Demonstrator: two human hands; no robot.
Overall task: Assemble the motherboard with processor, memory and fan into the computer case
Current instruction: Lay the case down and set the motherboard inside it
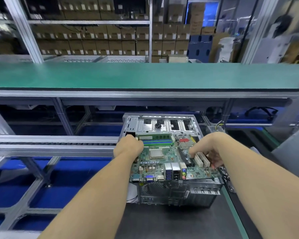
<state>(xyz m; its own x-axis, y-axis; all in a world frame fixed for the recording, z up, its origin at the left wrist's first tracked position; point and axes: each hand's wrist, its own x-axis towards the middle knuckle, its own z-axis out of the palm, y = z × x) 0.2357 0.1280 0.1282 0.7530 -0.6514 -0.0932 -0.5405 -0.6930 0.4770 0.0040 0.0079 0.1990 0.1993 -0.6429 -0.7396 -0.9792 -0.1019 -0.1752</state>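
Observation:
A green motherboard (pixel 164 165) rests tilted over the open grey computer case (pixel 164 124), its rear ports hanging above the case's near wall. A silver processor (pixel 156 153) sits near its middle. One green memory stick (pixel 154 136) stands in the blue slots at the far edge. No fan shows on the board. My left hand (pixel 128 146) grips the board's left edge beside the memory. My right hand (pixel 208 150) holds the right edge by the white expansion slots (pixel 201 160), thumb on top.
The case lies on a dark mat (pixel 171 221) at the bench's right. Conveyor rails (pixel 50 144) run off to the left over blue flooring. A green shelf (pixel 145 75) spans above, with stacked cardboard boxes (pixel 93 42) behind. Cables (pixel 220 125) stick up beyond the case's right corner.

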